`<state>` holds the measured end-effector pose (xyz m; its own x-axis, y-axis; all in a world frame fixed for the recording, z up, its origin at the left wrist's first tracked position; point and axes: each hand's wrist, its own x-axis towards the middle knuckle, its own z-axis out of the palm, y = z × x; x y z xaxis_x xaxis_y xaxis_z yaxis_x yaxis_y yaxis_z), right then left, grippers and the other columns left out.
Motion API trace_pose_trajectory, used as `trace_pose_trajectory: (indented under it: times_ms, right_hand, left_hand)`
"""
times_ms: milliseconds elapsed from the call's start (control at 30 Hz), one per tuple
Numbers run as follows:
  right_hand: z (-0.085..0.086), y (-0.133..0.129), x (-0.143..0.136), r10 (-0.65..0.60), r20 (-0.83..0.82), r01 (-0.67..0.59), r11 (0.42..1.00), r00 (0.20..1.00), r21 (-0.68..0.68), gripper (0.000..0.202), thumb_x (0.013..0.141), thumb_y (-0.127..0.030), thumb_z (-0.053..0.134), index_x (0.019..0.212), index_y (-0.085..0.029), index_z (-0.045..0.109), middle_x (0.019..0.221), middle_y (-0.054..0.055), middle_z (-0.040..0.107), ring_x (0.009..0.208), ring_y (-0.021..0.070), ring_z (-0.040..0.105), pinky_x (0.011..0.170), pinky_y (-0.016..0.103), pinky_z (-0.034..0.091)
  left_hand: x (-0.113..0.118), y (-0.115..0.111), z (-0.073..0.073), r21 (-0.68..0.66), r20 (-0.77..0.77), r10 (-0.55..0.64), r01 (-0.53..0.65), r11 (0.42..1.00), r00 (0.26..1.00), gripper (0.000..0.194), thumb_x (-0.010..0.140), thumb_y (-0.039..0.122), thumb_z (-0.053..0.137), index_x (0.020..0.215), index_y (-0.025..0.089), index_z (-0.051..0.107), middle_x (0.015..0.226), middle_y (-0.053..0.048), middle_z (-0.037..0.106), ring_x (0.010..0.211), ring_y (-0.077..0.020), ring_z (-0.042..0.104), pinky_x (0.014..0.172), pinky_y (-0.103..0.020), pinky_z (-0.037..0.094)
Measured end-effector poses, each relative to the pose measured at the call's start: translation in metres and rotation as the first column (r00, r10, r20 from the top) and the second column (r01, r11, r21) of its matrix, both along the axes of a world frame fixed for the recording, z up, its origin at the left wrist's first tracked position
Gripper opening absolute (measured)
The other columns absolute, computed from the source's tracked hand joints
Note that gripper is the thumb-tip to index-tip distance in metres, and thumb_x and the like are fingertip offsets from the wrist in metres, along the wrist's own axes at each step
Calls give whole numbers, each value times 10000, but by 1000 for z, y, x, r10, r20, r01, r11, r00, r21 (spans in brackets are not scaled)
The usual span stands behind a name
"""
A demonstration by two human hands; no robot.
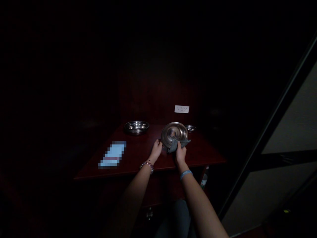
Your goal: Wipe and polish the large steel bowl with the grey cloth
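A shiny round metal plate [177, 128] is tilted up above the dark red table, its inner face toward me. My left hand [157, 149] grips its left lower rim. A grey cloth [174, 145] is in my right hand [181, 152], bunched against the lower right rim of the plate. Behind the plate, partly hidden by it, sits a small metal bowl [191, 128]. Further left stand stacked metal dishes [136, 130].
The dark red table [138, 158] has a blurred-out light blue rectangle [113, 154] at its left. On the back wall is a white socket panel [181, 109]. A bottle [204, 178] stands below the table's right edge. A pale framed panel [287, 129] rises at the right.
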<state>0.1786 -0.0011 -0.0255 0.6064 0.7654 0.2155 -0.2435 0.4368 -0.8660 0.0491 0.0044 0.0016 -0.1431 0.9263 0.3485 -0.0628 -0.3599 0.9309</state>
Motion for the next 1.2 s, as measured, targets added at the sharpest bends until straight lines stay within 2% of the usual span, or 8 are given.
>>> trace_pose_trajectory:
  times_ms: [233,400,533,800,1033,1200]
  right_hand:
    - [3,-3,0,-13,20,13,1000,1000,-20,427,795,-442,676,1027,-91,748,1041,147,778,937,258,728,825,323,552]
    - [2,-1,0,-12,19,13,1000,1000,-17,423,795,-437,672,1021,-88,745,1020,139,782,924,254,729,827,325,551]
    - [1,0,-1,-8,10,8,1000,1000,-4,427,791,-440,670,1029,-93,743,1040,140,779,951,258,724,836,328,550]
    - [3,-3,-2,-15,11,15,1000,1000,0,397,795,-424,673,1007,-97,745,1020,133,783,943,258,726,834,327,553]
    - [2,-2,-2,-10,16,10,1000,1000,-14,397,791,-440,673,994,-105,741,1015,139,781,935,264,731,826,332,557]
    - [2,-3,-2,12,28,-12,1000,1000,-1,397,805,-442,657,995,-102,737,1032,143,778,929,260,730,839,332,552]
  left_hand:
    - [0,1,0,16,16,29,-29,999,999,71,840,249,593,802,188,592,804,-43,653,801,-177,620,806,-317,525]
    - [0,3,-2,8,14,11,-11,1000,1000,106,849,280,593,794,193,566,754,-18,622,704,-148,582,711,-285,513]
    - [-1,4,-3,9,7,12,-12,1000,1000,83,852,252,576,794,194,561,742,-12,606,688,-146,565,699,-281,497]
    - [-1,3,-1,-14,0,14,-14,1000,1000,54,836,232,587,804,189,589,792,-37,639,807,-189,619,851,-339,508]
    - [-2,10,-9,-15,0,-9,9,1000,1000,64,839,243,594,823,182,602,819,-56,664,792,-193,632,839,-353,528]
    - [-2,11,-9,-11,-19,-4,4,1000,1000,83,853,244,573,863,170,607,876,-68,681,868,-200,641,894,-361,514]
